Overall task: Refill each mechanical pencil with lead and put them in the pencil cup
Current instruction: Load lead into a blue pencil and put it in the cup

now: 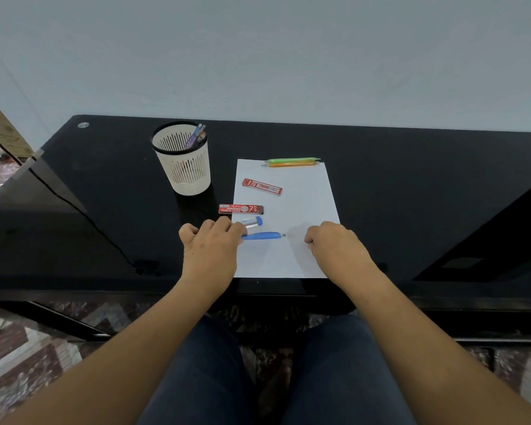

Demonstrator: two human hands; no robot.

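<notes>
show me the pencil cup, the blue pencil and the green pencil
pencil cup (186,176), head view, slotted side wall
blue pencil (262,235), head view, middle of barrel
green pencil (292,160), head view, middle of barrel

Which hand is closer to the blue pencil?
Left. The left hand holds the blue pencil by its back end; the right hand sits apart, beyond its tip.
</notes>
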